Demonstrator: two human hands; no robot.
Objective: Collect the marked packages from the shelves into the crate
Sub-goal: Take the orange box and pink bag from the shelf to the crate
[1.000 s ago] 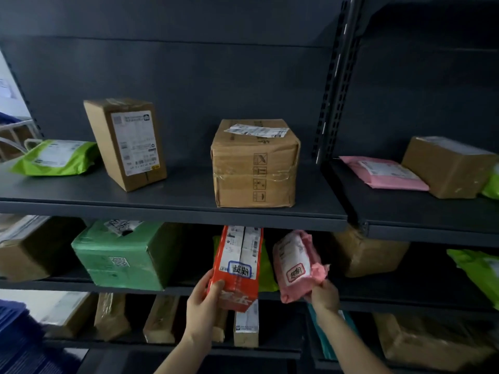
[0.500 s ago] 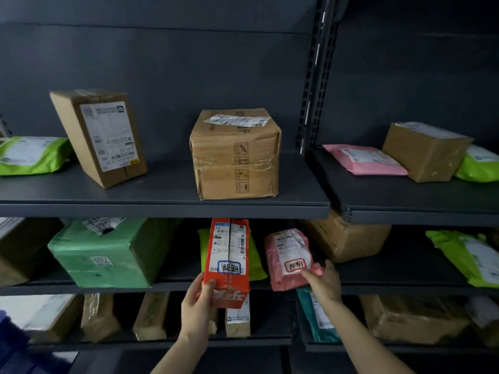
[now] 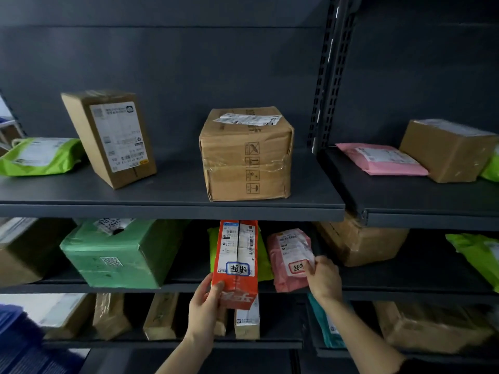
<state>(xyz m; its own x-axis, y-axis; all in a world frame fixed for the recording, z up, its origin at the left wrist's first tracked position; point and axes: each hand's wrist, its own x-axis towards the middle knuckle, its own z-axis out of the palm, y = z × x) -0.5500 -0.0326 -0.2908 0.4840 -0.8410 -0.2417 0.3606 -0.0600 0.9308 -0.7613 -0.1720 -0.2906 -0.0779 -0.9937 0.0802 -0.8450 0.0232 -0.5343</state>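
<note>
My left hand (image 3: 206, 306) grips a tall red-orange box (image 3: 236, 265) upright by its lower left edge, in front of the middle shelf; the box bears a blue-framed handwritten sticker. My right hand (image 3: 322, 279) pinches the lower right side of a pink soft package (image 3: 289, 257) with a red-framed sticker. That pink package stands on the middle shelf (image 3: 405, 288), right of the red box. No crate shows clearly in the head view.
On the top shelf (image 3: 172, 209) stand two cardboard boxes (image 3: 247, 155), a green bag (image 3: 40, 156), a pink mailer (image 3: 380, 159) and another box. A green-wrapped box (image 3: 118, 255) and brown cartons share the middle shelf. Lower shelves hold more parcels. Something blue (image 3: 21, 344) sits bottom left.
My right hand has lowered the pink package from a raised tilt onto the middle shelf and keeps hold of it. The red box stays in my left hand; my view drifted slightly.
</note>
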